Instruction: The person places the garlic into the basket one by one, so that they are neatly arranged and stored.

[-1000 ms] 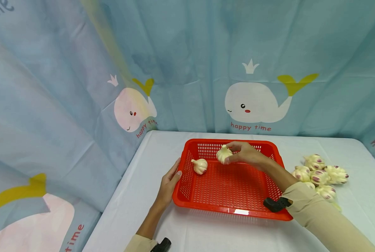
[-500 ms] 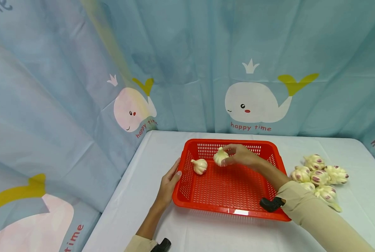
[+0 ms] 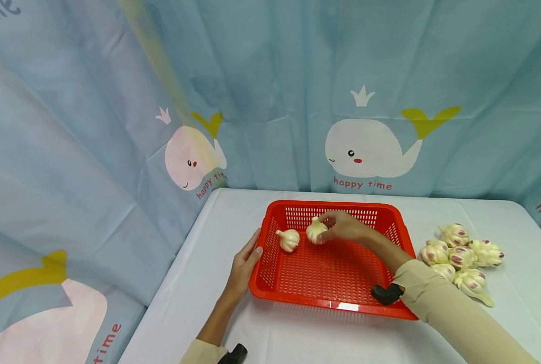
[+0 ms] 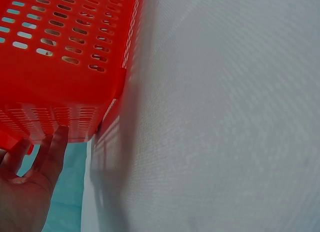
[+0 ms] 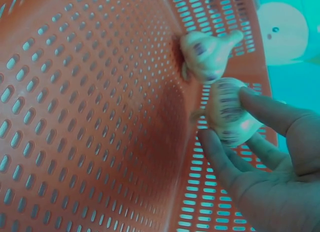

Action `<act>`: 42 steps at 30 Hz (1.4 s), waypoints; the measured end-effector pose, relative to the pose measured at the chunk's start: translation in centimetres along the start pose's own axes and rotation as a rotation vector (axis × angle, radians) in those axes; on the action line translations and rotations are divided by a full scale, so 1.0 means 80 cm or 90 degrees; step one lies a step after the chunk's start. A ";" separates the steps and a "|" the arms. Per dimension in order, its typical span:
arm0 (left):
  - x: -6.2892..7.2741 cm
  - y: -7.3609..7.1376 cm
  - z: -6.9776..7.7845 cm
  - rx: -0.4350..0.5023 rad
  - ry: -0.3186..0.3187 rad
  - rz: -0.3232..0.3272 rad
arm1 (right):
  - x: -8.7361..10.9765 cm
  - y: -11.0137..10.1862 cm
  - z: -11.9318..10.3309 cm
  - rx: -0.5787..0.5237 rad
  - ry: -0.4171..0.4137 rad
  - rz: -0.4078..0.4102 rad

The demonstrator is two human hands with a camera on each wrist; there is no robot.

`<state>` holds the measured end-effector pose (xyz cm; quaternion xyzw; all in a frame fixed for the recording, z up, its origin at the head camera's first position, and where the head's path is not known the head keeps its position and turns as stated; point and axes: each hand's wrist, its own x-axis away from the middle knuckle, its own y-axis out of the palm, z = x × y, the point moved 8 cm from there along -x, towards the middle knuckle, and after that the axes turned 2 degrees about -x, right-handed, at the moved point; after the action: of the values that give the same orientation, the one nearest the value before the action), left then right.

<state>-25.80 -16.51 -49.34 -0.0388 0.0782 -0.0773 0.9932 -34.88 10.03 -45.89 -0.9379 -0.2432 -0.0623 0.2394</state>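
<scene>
While the right hand (image 3: 346, 227) pinches a garlic bulb (image 3: 315, 232) inside the red basket (image 3: 329, 275), a second bulb (image 3: 289, 241) just beside it, left hand (image 3: 242, 265) touching the basket's left side, fingers straight, more bulbs (image 3: 462, 257) clustered on the white table (image 3: 325, 341).

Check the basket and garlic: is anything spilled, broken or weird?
Nothing stands out. The red basket looks whole, one garlic bulb lies inside, the right hand holds a second bulb, and the other bulbs sit bunched on the white table.
</scene>
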 end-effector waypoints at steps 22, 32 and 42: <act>0.000 0.001 0.000 0.000 0.004 -0.004 | -0.017 0.023 0.009 0.017 -0.002 -0.030; 0.000 0.000 0.001 0.000 0.007 -0.001 | -0.019 0.027 0.009 -0.068 0.016 -0.041; -0.001 0.000 -0.001 0.001 0.011 -0.001 | -0.015 0.027 0.011 -0.110 0.029 -0.076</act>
<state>-25.90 -16.48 -49.44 -0.0372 0.0865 -0.0784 0.9925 -34.89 8.31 -47.86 -0.9372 -0.2871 -0.1182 0.1590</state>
